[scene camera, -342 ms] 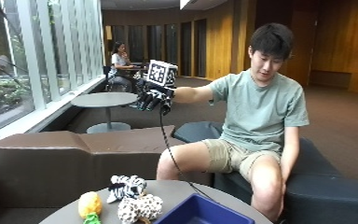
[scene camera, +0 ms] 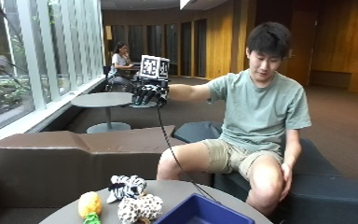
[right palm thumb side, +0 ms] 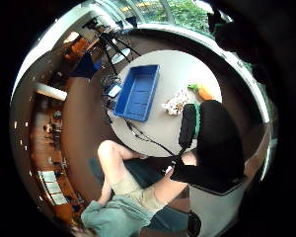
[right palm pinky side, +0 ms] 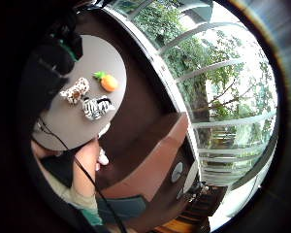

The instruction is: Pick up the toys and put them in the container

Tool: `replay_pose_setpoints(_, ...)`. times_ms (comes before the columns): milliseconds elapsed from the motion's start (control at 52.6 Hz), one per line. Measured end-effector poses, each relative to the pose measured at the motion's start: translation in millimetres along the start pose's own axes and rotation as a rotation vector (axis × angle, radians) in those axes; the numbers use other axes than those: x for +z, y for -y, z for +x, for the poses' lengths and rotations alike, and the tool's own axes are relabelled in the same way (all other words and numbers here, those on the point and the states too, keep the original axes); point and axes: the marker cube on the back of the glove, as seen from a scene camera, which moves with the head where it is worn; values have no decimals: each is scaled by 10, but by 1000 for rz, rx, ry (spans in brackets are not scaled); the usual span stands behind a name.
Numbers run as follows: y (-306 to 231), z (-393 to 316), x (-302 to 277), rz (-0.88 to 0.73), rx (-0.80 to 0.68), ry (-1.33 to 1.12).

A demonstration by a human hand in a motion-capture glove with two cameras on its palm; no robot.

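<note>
Glass-walled lounge, brown benches, and a round grey table [scene camera: 185,189] at the near edge of the outside view. On it I count three toys: a zebra [scene camera: 126,186], a spotted plush [scene camera: 140,208] just beside it, and a pineapple [scene camera: 89,205] at about nine o'clock from the spotted one. The blue container [scene camera: 197,213] sits at roughly three o'clock from the toys, on the same table and with nothing in it that I can see.

My gloved right hand [scene camera: 149,92] is raised at shoulder level, well apart from the table, holding nothing; the fingers hang relaxed and slightly curled.

So the step in hand, as I judge it, is the reach down for the first toy. I would bring the hand low over the cluster and take the zebra first, since it stands at the far edge of the group and can be lifted without knocking the other two. The toys lie close together, so I would come in from above, fingers spread, closing round one body only. Soft plush should give under the fingers.
</note>
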Motion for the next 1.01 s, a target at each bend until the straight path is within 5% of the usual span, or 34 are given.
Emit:
replay_pose_setpoints(437, 448, 239, 300, -148, -3, 64)
replay_pose_setpoints(685, 783, 291, 1664, -394, -93, -1)
replay_pose_setpoints(1008, 448, 491, 3549, -626, -40, 180)
